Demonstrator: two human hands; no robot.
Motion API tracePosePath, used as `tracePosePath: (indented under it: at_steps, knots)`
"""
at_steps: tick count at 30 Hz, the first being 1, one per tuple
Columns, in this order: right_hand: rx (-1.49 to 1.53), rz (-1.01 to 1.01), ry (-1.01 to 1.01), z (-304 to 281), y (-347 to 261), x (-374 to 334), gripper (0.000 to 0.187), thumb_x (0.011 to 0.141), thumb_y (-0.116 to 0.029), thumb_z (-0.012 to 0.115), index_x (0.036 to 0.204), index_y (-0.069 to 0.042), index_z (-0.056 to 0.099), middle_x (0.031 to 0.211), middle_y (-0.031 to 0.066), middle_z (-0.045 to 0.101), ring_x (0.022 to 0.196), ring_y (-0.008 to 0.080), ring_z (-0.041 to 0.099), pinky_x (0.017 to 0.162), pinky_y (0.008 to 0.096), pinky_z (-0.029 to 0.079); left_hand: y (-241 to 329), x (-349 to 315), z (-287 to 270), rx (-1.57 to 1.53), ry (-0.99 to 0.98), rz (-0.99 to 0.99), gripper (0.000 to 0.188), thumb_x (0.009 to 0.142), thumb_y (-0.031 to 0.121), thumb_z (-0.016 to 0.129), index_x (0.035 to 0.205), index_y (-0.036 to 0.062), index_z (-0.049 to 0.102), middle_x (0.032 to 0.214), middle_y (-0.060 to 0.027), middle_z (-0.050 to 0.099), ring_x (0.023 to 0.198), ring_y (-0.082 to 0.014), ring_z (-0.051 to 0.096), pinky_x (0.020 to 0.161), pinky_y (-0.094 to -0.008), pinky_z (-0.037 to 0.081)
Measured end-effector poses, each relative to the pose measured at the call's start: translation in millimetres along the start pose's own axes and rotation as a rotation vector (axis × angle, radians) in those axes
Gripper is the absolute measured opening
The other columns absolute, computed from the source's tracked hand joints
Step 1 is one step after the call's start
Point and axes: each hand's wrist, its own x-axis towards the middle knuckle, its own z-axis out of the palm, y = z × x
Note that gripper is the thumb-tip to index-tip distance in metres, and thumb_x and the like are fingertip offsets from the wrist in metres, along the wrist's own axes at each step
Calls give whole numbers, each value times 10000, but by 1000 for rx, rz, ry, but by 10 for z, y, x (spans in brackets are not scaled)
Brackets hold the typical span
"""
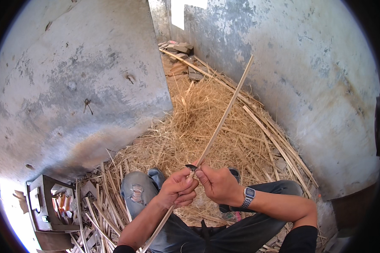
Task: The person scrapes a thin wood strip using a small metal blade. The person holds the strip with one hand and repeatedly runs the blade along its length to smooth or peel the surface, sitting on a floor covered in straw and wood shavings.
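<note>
Strip gripped in left hand and right hand, orange pieces showing within dark box

On my head feed I have both hands at 6 o'clock; the left hand is wrapped around a long pale strip that slants from 1 o'clock to 7; the right hand is curled closed just beside it, gripping a small dark curved piece against the strip; a wristwatch sits at 5 o'clock; I see straw-coloured shavings heaped around centre, loose strips along the wall from 12 to 4, and a dark frame at 8.
</note>
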Motion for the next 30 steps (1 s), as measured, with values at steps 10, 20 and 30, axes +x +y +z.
tracePosePath:
  at_steps: [10, 20, 30]
  knots:
    - [609, 270, -281, -222, 172, 106, 303, 1076, -284, 574, 946, -25, 660, 587, 22, 488, 533, 122, 444, 504, 310, 355, -8, -7, -64, -60, -109, 34, 657, 1084, 256, 563, 1657, 191, 249, 670, 0, 392, 457, -70, 367, 410, -224, 302]
    - [256, 198, -117, -271, -14, 162, 380, 957, -253, 774, 720, -48, 559, 583, -35, 420, 558, 65, 358, 500, 295, 303, -155, 70, -95, 633, 99, 269, 751, 1082, 250, 593, 1678, 135, 152, 926, 19, 603, 567, -23, 389, 480, -204, 347]
    - [-109, -154, -313, -394, 168, 184, 85, 822, -92, 689, 897, -66, 659, 631, 149, 624, 607, 377, 655, 567, 450, 514, -207, 82, -112, 862, 164, 226, 795, 1046, 274, 667, 1666, 80, 208, 822, 59, 568, 620, 1, 424, 548, -183, 352]
